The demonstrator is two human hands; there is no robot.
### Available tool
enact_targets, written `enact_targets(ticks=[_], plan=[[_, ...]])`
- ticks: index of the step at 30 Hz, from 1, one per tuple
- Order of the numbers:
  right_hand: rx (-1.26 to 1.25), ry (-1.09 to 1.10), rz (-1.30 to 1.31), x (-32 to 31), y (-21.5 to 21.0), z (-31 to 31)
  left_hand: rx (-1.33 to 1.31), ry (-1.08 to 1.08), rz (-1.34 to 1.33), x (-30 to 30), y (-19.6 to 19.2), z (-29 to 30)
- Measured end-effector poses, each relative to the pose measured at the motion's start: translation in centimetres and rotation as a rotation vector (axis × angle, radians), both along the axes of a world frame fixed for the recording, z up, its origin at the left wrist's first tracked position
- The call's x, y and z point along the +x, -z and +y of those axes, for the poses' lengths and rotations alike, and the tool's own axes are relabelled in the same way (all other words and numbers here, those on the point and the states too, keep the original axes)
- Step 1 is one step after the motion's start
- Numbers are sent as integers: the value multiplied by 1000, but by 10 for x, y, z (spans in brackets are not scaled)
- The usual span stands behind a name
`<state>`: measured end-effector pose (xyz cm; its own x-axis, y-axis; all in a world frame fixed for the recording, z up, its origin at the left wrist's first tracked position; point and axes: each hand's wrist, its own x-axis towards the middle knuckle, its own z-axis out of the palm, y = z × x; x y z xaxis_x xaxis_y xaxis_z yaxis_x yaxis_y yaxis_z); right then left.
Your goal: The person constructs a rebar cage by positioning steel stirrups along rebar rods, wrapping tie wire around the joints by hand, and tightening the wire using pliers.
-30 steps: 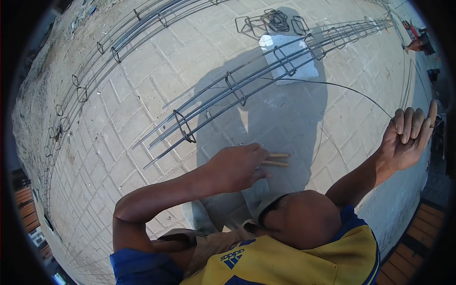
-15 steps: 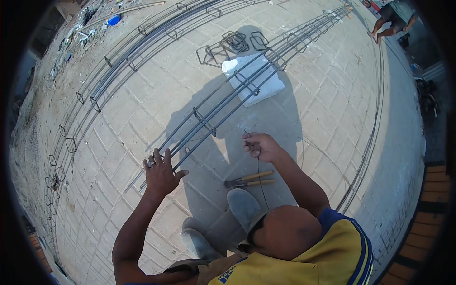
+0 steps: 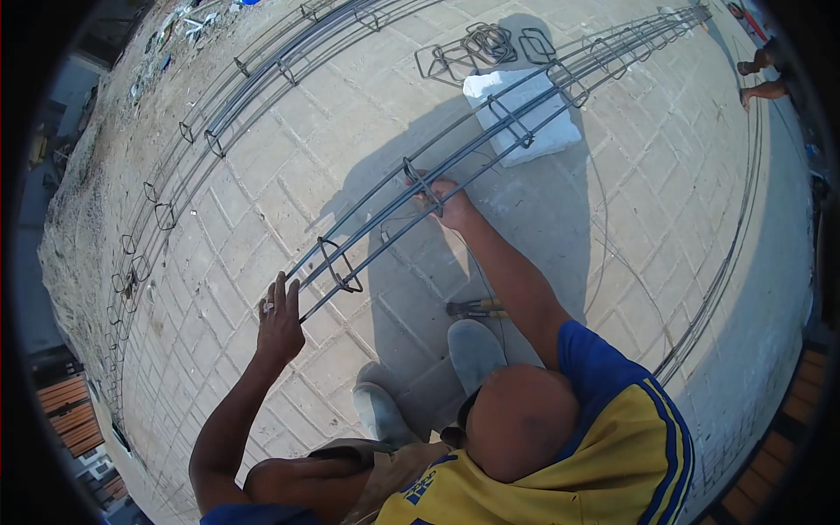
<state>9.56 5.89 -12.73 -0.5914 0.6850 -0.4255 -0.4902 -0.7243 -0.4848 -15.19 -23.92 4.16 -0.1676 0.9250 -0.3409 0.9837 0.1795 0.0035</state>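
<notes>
A long cage of steel reinforcing bars [image 3: 385,217] with square stirrups slants from near left to far right. My left hand [image 3: 279,325] has its fingers over the bars at the near end, its thumb mostly hidden. Just beyond it, a stirrup [image 3: 339,266] sits tilted around the bars. My right hand [image 3: 448,206] reaches in beneath the bars at a second stirrup [image 3: 411,171]; its closed fingers are partly hidden behind the steel. Thin dark tie wire [image 3: 479,269] trails from this hand toward my feet. Wooden-handled pincers [image 3: 472,308] lie below my right forearm.
A white block [image 3: 525,114] props up the cage. Loose stirrups [image 3: 481,48] lie behind it. Another cage [image 3: 254,83] runs along the left, and long thin rods [image 3: 731,262] lie at right. A person's legs [image 3: 763,79] show at far right.
My right hand has moved forward and left with the wire, up to the cage. My left hand has drawn back toward the near end, and a stirrup now shows beyond it. The view has shifted.
</notes>
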Motion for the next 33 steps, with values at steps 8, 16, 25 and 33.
enact_targets(ticks=[8, 16, 25, 33], plan=[[-264, -379, 211, 61, 7, -27, 16, 68, -17, 9, -11, 12], [-14, 59, -86, 33, 1, -2, 26, -98, -186, 1, 1, 9], [57, 151, 280, 42, -51, 9, -9, 227, -801, -72, -33, 10], [215, 72, -23, 118, -120, -28, -771, -733, -1551, -47, -31, 37]])
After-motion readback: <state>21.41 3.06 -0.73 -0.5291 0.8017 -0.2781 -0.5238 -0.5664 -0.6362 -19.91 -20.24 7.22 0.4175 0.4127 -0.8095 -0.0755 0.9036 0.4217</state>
